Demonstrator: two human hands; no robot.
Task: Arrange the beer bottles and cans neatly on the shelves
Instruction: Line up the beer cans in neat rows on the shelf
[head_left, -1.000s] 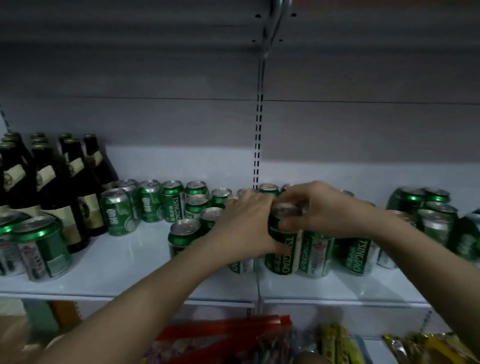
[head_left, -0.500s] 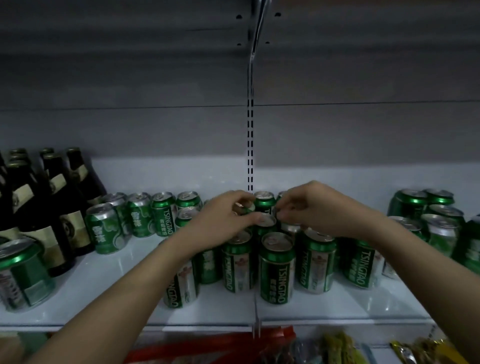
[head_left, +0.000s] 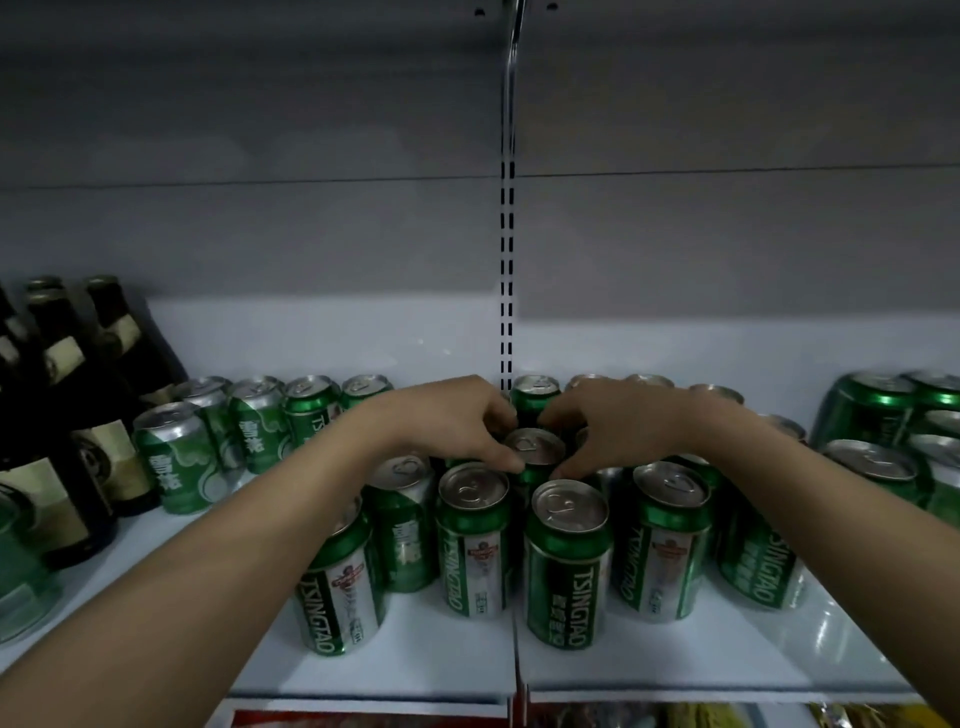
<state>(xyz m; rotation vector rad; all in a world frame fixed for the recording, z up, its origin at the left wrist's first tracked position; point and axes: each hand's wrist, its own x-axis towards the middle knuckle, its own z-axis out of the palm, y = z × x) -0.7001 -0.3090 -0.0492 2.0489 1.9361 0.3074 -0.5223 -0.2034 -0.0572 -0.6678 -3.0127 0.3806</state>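
Both hands, the left hand (head_left: 457, 426) and right hand (head_left: 618, 426), have moved back to pinch a rear can (head_left: 535, 451) on the shelf (head_left: 675, 654); the front cans now stand aligned.

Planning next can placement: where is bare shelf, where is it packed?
Free: shelf front strip before the Tsingtao cans; a bare patch between the silver-green cans and the left forearm; wall strip behind the back row. Crowded: centre cluster, where left hand and right hand grip a can.

bottles (head_left: 62, 395): cut by left edge | rear cans (head_left: 602, 382): behind hands
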